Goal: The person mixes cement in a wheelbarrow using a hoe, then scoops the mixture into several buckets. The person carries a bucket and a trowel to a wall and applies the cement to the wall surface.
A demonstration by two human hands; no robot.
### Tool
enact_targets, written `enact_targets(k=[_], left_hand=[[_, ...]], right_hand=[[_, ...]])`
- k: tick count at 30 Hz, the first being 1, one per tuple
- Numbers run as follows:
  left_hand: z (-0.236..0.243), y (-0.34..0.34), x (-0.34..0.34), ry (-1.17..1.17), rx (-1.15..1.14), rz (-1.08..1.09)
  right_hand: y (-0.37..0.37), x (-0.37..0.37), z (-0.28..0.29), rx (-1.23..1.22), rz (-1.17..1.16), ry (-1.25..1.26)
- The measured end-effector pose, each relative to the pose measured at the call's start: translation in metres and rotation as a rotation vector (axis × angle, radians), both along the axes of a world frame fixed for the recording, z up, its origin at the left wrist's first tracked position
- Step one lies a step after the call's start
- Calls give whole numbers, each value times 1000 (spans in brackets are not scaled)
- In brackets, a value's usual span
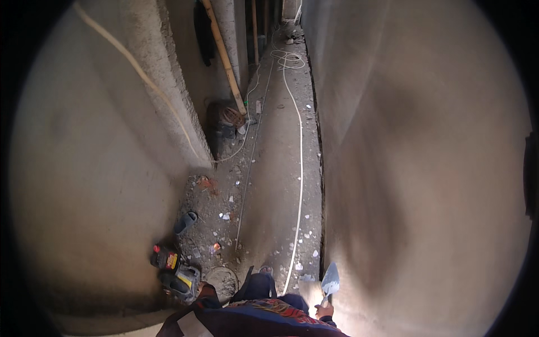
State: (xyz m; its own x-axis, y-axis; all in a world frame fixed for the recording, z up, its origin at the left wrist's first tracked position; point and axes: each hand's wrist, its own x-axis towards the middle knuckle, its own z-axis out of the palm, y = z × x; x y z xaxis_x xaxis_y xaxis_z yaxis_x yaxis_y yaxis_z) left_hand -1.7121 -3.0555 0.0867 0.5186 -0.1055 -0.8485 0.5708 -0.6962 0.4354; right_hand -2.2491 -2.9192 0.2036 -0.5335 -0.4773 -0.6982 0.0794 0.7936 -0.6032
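In my right hand [324, 310] is a pointing trowel [331, 279], its handle gripped and its grey blade pointing up and away beside the right wall. A pale flat board or block [310, 293] lies just left of the trowel. My left hand [201, 287] is low on the left, mostly hidden by its dark sleeve; its fingers do not show clearly. It is right beside a grey object with a yellow label [183, 281], and I cannot tell whether it touches it. A dark container with a red cap [164, 257] stands just behind that object.
Plastered walls flank a narrow passage. A pale hose or cable [301, 151] runs along the floor to a coil [288, 59]. Rubble and a grey sandal [185, 223] lie at left. A wooden pole [224, 56] leans farther back. A round rim [223, 281] sits near my left arm.
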Motion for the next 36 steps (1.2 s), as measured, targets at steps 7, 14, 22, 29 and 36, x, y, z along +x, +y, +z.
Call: enact_targets(k=[7, 14, 22, 29, 36], left_hand=[[7, -281, -55, 3, -13, -47], [-20, -580, -120, -23, -52, 0], [-6, -908, -207, -5, -31, -13], [-19, -1232, -243, -10, -108, 2], [-5, -1498, -281, 31, -48, -30]], right_hand=[[-211, -27, 31, 378, 422, 395], [-541, -118, -52, 367, 444, 463], [-1066, -217, -41, -15, 446, 541], [-1475, -253, -10, -481, 313, 377], [-1587, -328, -105, 337, 323, 274]])
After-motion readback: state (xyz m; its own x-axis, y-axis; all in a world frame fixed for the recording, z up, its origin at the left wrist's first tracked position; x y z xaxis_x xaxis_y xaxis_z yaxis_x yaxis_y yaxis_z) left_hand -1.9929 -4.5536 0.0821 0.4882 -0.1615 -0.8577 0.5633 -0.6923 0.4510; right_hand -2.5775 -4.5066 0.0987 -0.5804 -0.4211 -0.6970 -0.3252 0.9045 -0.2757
